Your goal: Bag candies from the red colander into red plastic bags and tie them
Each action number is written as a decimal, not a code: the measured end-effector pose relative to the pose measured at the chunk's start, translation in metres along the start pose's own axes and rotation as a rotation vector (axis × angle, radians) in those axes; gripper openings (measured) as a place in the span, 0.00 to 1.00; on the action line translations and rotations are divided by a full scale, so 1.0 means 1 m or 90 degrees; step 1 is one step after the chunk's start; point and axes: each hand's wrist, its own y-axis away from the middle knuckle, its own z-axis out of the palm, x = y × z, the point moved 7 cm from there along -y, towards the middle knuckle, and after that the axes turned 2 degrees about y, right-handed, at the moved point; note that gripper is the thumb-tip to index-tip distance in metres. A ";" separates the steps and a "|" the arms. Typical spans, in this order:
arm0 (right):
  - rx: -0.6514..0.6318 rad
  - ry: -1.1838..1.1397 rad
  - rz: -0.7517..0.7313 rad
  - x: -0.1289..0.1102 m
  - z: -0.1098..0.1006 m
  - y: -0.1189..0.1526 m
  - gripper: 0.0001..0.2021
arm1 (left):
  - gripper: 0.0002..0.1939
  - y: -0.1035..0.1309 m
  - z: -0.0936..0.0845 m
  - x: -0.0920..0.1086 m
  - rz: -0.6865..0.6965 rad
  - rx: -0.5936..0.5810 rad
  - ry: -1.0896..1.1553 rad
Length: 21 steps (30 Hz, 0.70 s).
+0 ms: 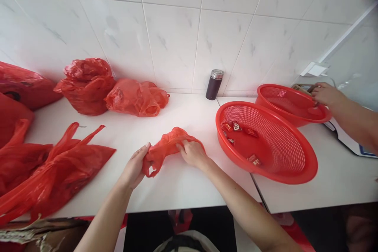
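A small red plastic bag (169, 144) lies between my hands over the white table (183, 189). My left hand (136, 167) grips the bag's left end beside its handle loop, fingers partly hidden behind the plastic. On the bag's right part, my right hand (193, 152) is closed, with its fingertips tucked into the plastic. Right of my hands stands a large red basket (280, 157), tilted, with several small wrapped sweets (250, 131) inside.
Full red bags (88, 86) stand along the wall and at the left. A dark flask (214, 85) stands at the back. Another person's hand (327, 95) reaches over a second red basket (291, 104) at the right. A seam crosses the table.
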 end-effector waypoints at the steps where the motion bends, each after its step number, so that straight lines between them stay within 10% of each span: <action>1: -0.014 0.004 0.015 0.004 -0.001 0.001 0.20 | 0.20 0.001 -0.007 -0.001 -0.005 0.021 0.021; 9: 0.128 -0.042 -0.256 -0.039 -0.026 0.013 0.13 | 0.18 0.009 0.007 -0.016 -0.069 -0.003 0.073; 12: 0.037 -0.018 -0.329 -0.053 -0.013 0.023 0.10 | 0.17 0.009 0.007 -0.016 -0.075 0.012 0.074; 17: -0.262 0.132 -0.118 -0.022 0.003 0.045 0.12 | 0.15 0.001 -0.044 0.012 0.029 0.234 0.070; 21: -0.310 0.175 0.010 -0.005 -0.028 0.060 0.12 | 0.11 0.011 -0.074 0.037 0.142 0.420 -0.011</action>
